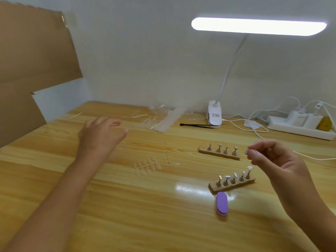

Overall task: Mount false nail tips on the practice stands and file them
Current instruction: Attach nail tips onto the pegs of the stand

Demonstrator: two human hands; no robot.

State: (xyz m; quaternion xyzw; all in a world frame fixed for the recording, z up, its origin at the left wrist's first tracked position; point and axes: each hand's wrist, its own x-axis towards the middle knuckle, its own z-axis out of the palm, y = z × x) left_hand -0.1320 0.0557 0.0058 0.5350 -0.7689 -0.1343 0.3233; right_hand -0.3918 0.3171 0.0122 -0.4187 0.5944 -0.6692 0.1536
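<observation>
Pinching a clear nail tip (245, 152) with the right grip (272, 159), thumb and forefinger clamped on it, just beside the right end of the far stand (219, 152) with 4 holders. Hovering the left grip (100, 135) over the surface (127, 206), fingers apart and holding nothing, near a red band (116, 124). Holding that tip up beyond the near stand (231, 183) with 5 holders, several bearing tips, a purple file (221, 203) lying just beside it.

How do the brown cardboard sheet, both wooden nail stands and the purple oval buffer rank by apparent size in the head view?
Brown cardboard sheet
then near wooden stand and far wooden stand, alike, unranked
purple oval buffer smallest
</observation>
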